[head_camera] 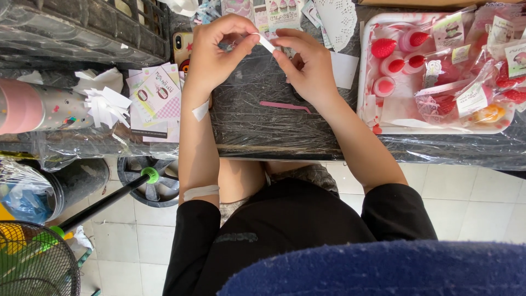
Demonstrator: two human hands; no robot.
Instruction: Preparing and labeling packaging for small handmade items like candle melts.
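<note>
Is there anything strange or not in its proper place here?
Yes. A small white paper strip is stuck to the left forearm, away from the strip both hands pinch. Shredded white paper lies loose at the table's left.

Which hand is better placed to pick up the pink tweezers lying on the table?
Probably the right hand: the slim pink tweezers lie on the black plastic-wrapped table just below it. The left hand sits farther off; both pinch a small white paper strip.
</note>
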